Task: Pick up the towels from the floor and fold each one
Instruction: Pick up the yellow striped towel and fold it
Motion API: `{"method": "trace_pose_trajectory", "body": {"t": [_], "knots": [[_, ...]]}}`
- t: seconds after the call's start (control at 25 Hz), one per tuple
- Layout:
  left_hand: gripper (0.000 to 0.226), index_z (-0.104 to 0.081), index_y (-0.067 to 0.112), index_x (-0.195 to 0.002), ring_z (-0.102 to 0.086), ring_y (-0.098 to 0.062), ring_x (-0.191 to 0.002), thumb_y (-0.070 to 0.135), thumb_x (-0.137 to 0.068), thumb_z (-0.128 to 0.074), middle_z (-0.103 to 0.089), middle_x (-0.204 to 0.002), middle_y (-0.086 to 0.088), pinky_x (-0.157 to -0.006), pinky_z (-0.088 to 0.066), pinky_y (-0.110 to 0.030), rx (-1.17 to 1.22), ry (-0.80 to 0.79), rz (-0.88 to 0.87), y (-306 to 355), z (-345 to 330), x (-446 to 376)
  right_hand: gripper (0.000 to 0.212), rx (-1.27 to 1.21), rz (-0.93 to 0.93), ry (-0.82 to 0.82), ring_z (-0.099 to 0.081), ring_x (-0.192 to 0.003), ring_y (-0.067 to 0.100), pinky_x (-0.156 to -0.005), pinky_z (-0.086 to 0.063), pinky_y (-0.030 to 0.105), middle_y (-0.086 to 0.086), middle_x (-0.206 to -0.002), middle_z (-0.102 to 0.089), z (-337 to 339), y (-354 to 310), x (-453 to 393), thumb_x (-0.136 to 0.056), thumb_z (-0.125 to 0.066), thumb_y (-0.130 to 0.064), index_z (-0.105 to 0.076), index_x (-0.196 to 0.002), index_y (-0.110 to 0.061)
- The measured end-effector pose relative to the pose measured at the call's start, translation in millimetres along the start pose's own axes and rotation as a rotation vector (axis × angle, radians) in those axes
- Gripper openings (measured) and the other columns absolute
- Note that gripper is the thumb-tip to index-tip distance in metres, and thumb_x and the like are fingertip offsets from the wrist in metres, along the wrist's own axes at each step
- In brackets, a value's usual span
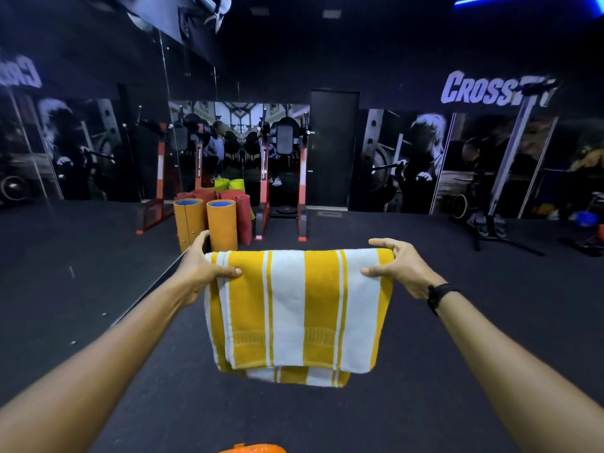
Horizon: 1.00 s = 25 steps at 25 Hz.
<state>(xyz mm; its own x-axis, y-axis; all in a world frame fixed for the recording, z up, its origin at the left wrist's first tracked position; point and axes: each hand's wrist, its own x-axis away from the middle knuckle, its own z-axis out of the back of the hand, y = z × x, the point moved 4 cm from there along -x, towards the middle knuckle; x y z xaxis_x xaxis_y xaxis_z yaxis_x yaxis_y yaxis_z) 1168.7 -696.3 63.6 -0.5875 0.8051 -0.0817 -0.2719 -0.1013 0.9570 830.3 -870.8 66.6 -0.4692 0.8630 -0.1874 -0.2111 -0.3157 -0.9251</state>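
Towel (pixel 299 308): yellow and white stripes, terry, woven band near the hem; folded double, hung in the air above the dark floor (pixel 425 371). Top fold is pinched at its left corner by the left hand (pixel 204 268) and at its right corner by the right hand (pixel 400 268). Beyond, rolled orange mats (pixel 222 223) are stood upright.

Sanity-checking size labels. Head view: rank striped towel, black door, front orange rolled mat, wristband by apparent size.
1. Striped towel, though it is closest to the camera
2. Black door
3. Front orange rolled mat
4. Wristband
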Motion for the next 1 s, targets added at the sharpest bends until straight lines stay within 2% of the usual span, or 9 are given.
{"method": "trace_pose_trajectory", "body": {"t": [0.08,0.16,0.24,0.32,0.44,0.52,0.6,0.84,1.0], "knots": [[0.066,-0.062,0.019,-0.122,-0.054,-0.029,-0.118,0.007,-0.062,-0.086,-0.057,-0.128,-0.010,-0.098,-0.048,-0.047,-0.077,-0.079,-0.077,7.3,0.3,0.9,0.047,0.255,0.092,0.037,-0.066,-0.095,0.021,-0.076,-0.057,0.036,0.003,-0.099,-0.070,0.5,-10.1,-0.3,-0.058,-0.091,-0.023,-0.071,-0.099,-0.016],[0.033,-0.070,0.024,-0.094,-0.054,-0.028,-0.114,0.016,-0.065,-0.085,-0.061,-0.108,-0.001,-0.095,-0.048,-0.045,-0.173,-0.062,-0.109,11.4,-2.3,1.8,0.022,0.454,0.150,0.108,-0.063,-0.091,0.021,-0.066,-0.049,0.027,0.002,-0.091,-0.068,-1.7,-17.2,-2.4,-0.070,-0.085,-0.024,-0.071,-0.085,-0.018],[0.025,-0.067,0.031,-0.086,-0.041,-0.028,-0.118,0.032,-0.067,-0.084,-0.051,-0.107,0.003,-0.093,-0.037,-0.040,-0.485,0.078,-0.080,10.9,-1.6,2.1,0.020,0.598,0.164,0.173,-0.053,-0.101,0.023,-0.074,-0.046,0.030,0.005,-0.101,-0.059,-2.4,-18.3,-7.1,-0.073,-0.081,-0.032,-0.067,-0.084,-0.024],[0.026,-0.066,0.033,-0.084,-0.035,-0.028,-0.116,0.041,-0.067,-0.083,-0.044,-0.111,0.001,-0.092,-0.032,-0.039,-0.698,0.165,-0.157,14.7,5.1,0.7,0.030,0.481,0.134,0.112,-0.050,-0.107,0.022,-0.086,-0.048,0.036,0.005,-0.111,-0.054,-1.7,-21.4,-4.3,-0.069,-0.083,-0.037,-0.066,-0.089,-0.021],[0.047,-0.066,0.019,-0.085,-0.059,-0.022,-0.104,0.050,-0.055,-0.085,-0.063,-0.099,0.000,-0.085,-0.051,-0.037,-0.371,-0.251,-0.325,27.1,19.4,2.9,0.047,-0.031,0.102,-0.176,-0.069,-0.089,0.025,-0.073,-0.057,0.034,0.008,-0.094,-0.070,1.7,-36.2,12.9,-0.054,-0.090,-0.036,-0.066,-0.086,-0.011],[0.056,-0.063,0.007,-0.090,-0.067,-0.020,-0.090,0.045,-0.054,-0.086,-0.068,-0.091,-0.001,-0.073,-0.055,-0.027,-0.180,-0.548,-0.295,37.9,27.6,13.2,0.044,-0.150,0.060,-0.336,-0.070,-0.083,0.025,-0.068,-0.057,0.033,0.010,-0.089,-0.071,7.7,-46.1,18.1,-0.052,-0.090,-0.030,-0.064,-0.083,-0.012],[0.055,-0.063,0.004,-0.094,-0.069,-0.021,-0.088,0.040,-0.058,-0.083,-0.070,-0.092,-0.004,-0.071,-0.055,-0.026,-0.186,-0.579,-0.277,44.8,34.4,15.3,0.038,-0.163,0.008,-0.384,-0.070,-0.083,0.025,-0.068,-0.058,0.033,0.011,-0.090,-0.070,10.0,-49.5,13.6,-0.058,-0.086,-0.023,-0.063,-0.085,-0.010],[0.044,-0.067,-0.001,-0.097,-0.068,-0.022,-0.080,0.033,-0.073,-0.081,-0.071,-0.095,-0.017,-0.079,-0.057,-0.040,-0.333,-0.224,-0.010,42.6,8.2,0.6,0.033,0.055,-0.048,0.197,-0.061,-0.071,0.027,-0.061,-0.051,0.037,0.012,-0.070,-0.062,-24.5,-38.3,-13.5,-0.062,-0.088,-0.020,-0.055,-0.063,-0.013],[0.035,-0.067,-0.003,-0.102,-0.068,-0.024,-0.081,0.018,-0.075,-0.078,-0.073,-0.096,-0.019,-0.082,-0.056,-0.040,-0.206,-0.347,0.162,60.4,-17.3,13.7,0.032,0.266,0.115,0.390,-0.055,-0.068,0.019,-0.058,-0.047,0.035,0.003,-0.066,-0.057,-47.3,-72.8,-7.7,-0.064,-0.081,-0.028,-0.057,-0.067,-0.007]]}}
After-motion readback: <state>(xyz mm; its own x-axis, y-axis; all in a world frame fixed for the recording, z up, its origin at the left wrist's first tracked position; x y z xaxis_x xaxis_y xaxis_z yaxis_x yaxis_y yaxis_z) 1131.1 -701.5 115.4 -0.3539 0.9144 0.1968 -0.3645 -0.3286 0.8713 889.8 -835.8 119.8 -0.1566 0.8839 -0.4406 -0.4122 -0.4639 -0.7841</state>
